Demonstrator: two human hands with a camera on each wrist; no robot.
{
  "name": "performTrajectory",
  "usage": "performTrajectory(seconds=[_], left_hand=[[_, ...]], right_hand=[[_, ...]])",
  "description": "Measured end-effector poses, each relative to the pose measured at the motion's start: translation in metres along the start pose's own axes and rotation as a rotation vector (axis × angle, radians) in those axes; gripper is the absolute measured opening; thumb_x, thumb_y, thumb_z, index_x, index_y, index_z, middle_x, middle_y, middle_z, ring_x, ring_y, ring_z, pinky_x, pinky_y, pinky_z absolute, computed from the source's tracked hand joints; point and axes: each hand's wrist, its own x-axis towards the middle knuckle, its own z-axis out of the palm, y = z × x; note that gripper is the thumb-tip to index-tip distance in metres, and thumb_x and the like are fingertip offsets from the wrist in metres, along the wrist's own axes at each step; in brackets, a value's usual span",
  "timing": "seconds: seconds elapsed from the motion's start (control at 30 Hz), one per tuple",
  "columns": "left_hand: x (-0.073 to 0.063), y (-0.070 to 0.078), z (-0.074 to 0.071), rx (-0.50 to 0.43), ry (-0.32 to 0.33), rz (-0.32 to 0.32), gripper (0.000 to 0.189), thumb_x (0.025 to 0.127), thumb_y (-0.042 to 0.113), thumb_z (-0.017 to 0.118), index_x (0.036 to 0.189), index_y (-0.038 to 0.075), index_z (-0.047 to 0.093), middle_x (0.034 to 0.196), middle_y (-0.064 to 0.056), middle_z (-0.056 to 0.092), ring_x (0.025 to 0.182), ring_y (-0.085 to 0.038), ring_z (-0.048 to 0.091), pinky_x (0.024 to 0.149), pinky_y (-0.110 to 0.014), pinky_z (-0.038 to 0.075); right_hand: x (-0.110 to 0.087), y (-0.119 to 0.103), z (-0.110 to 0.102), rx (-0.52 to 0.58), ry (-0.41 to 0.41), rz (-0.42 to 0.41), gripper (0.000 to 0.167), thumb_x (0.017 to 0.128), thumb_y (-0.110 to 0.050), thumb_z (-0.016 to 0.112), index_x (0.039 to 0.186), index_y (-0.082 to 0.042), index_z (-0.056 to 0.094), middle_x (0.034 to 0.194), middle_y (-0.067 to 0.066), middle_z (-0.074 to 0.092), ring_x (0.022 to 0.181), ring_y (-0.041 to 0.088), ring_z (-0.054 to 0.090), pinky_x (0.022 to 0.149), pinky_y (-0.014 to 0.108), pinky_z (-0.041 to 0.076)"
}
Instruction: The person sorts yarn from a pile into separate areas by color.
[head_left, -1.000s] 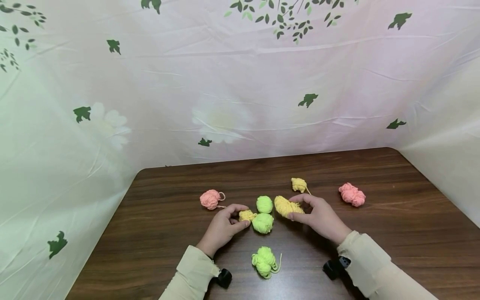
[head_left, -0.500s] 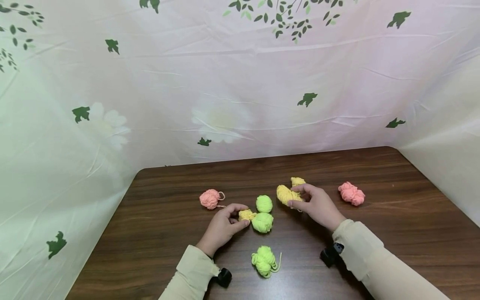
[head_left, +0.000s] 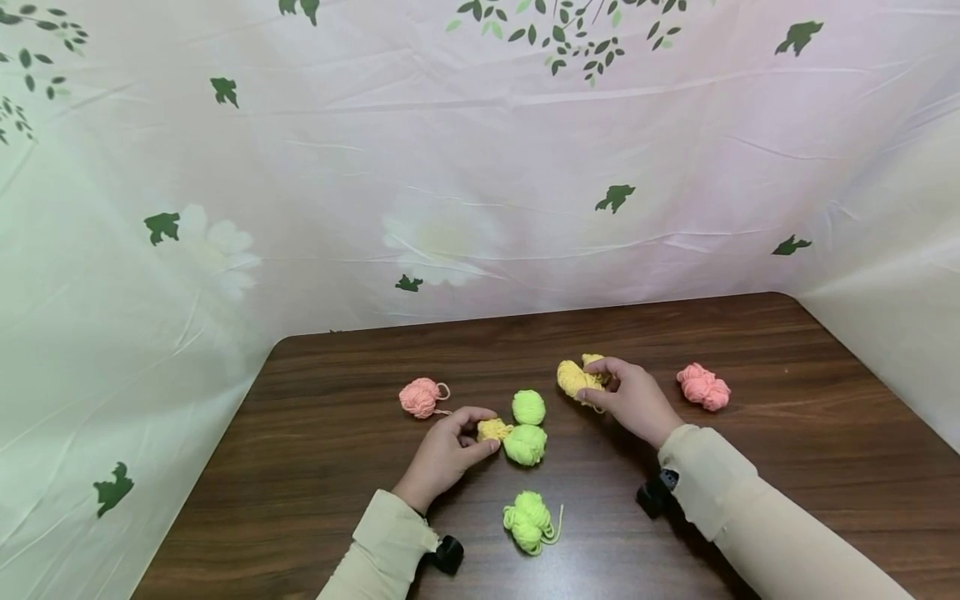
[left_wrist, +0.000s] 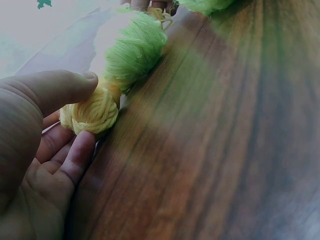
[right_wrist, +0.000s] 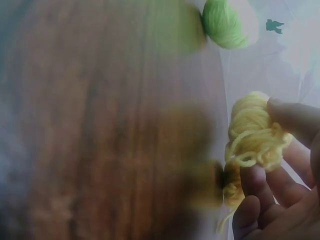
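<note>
Yellow yarn skein [head_left: 572, 379]: beyond the green group, pinched between thumb and fingers of your right hand [head_left: 633, 400], seemingly to keep the loose loops together; you may have it resting or raised, cannot tell.

Small yellow ball [head_left: 592, 360]: just behind the skein, partly covered; contact unclear.

Second yellow ball [head_left: 492, 430]: between thumb and fingers of your left hand [head_left: 442, 458], against the front green ball [head_left: 526, 446], probably steadied there.

Rear green ball [head_left: 528, 407]: just behind the front one.

Green hank [head_left: 528, 521]: nearer you, tail loose.

Pink yarn, two: left ball [head_left: 422, 398], right bundle [head_left: 703, 387], both apart from your fingers.

Table [head_left: 315, 500]: brown wood-grain, beneath all.
</note>
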Motion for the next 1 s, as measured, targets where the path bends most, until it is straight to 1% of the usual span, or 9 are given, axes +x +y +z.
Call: performTrajectory(seconds=[0.17,0.3,0.37,0.77,1.0], left_hand=[[0.0004,0.0000,0.0001,-0.010,0.002,0.003,0.034,0.090,0.023,0.077,0.123,0.016,0.068,0.108,-0.002,0.067,0.087,-0.014,0.060,0.075,-0.025,0.051],[0.0004,0.0001,-0.0001,-0.008,-0.001,-0.002,0.035,0.090,0.023,0.077,0.123,0.016,0.068,0.109,-0.002,0.067,0.087,-0.014,0.061,0.075,-0.025,0.051],[0.0002,0.0002,-0.0001,-0.005,-0.001,-0.003,0.035,0.090,0.023,0.077,0.123,0.016,0.068,0.109,-0.002,0.067,0.087,-0.014,0.061,0.075,-0.025,0.051],[-0.0008,0.0010,-0.0006,-0.009,-0.006,-0.003,0.036,0.089,0.023,0.078,0.123,0.016,0.068,0.109,-0.002,0.068,0.086,-0.014,0.061,0.074,-0.025,0.051],[-0.0009,0.0014,-0.0012,-0.019,-0.016,-0.012,0.038,0.089,0.021,0.079,0.124,0.015,0.067,0.110,-0.004,0.067,0.085,-0.014,0.061,0.074,-0.025,0.052]], right_hand=[[0.0041,0.0014,-0.0006,-0.021,0.004,0.002,0.035,0.091,-0.023,0.076,0.119,-0.005,0.066,0.098,0.010,0.067,0.070,0.018,0.058,0.058,0.032,0.050],[0.0075,0.0031,-0.0009,-0.049,0.017,0.008,0.034,0.090,-0.023,0.077,0.117,-0.006,0.067,0.108,0.014,0.068,0.081,0.021,0.059,0.064,0.033,0.050],[0.0088,0.0035,-0.0013,-0.061,0.024,0.012,0.033,0.090,-0.023,0.077,0.116,-0.005,0.067,0.111,0.014,0.067,0.086,0.022,0.059,0.066,0.033,0.049],[0.0094,0.0037,-0.0017,-0.102,0.052,0.005,0.031,0.089,-0.022,0.078,0.112,-0.004,0.067,0.104,0.011,0.064,0.090,0.024,0.058,0.075,0.037,0.047],[0.0031,0.0018,-0.0036,-0.088,0.083,-0.021,0.033,0.089,-0.024,0.079,0.113,-0.005,0.068,0.103,0.011,0.064,0.086,0.023,0.056,0.072,0.036,0.045]])
